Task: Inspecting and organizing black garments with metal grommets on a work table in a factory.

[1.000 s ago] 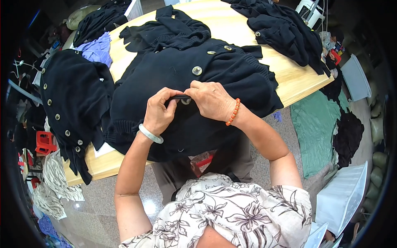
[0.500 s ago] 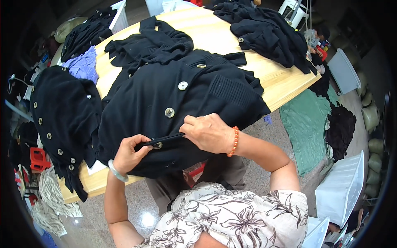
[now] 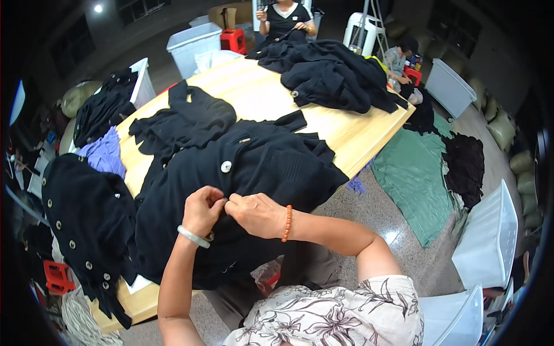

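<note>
Left hand [image 3: 202, 211] and right hand [image 3: 255, 214] – spread apart earlier – now meet at the fingertips over the black cardigan [image 3: 251, 181], which lies on the wooden table [image 3: 369, 138]; whether they clamp it cannot be told.
</note>
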`<state>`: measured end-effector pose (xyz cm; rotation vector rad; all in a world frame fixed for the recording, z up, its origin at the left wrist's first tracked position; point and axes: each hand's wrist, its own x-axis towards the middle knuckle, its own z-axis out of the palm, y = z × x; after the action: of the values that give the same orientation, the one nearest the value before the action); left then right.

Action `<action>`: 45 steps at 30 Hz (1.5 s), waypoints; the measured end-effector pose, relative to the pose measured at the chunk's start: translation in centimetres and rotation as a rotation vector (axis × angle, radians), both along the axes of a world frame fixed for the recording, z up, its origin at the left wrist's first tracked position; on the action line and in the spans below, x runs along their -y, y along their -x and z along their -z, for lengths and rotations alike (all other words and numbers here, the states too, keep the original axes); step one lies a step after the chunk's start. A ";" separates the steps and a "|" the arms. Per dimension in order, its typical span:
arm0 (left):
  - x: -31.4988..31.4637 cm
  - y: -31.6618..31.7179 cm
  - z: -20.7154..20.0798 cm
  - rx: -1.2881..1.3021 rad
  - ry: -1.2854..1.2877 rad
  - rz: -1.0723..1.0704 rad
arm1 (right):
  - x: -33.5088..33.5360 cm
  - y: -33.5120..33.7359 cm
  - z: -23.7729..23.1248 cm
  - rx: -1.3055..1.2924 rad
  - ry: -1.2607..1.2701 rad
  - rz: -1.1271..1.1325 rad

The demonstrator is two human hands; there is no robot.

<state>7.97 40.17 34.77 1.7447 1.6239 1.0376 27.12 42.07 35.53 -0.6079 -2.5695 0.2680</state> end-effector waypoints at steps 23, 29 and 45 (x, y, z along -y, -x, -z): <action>3.1 -0.3 -0.6 0.004 -0.171 0.063 | -2.5 0.6 -0.1 0.002 0.226 0.023; 2.9 -0.5 0.2 0.013 -0.210 0.032 | -2.7 0.2 0.1 0.062 0.213 0.016; 1.4 0.0 -0.6 -0.143 -0.068 -0.070 | -4.0 -4.7 -3.1 0.199 0.045 0.191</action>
<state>8.01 38.77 35.37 1.8559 1.7677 1.0309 31.86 46.09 38.59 -0.9325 -2.6739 0.2097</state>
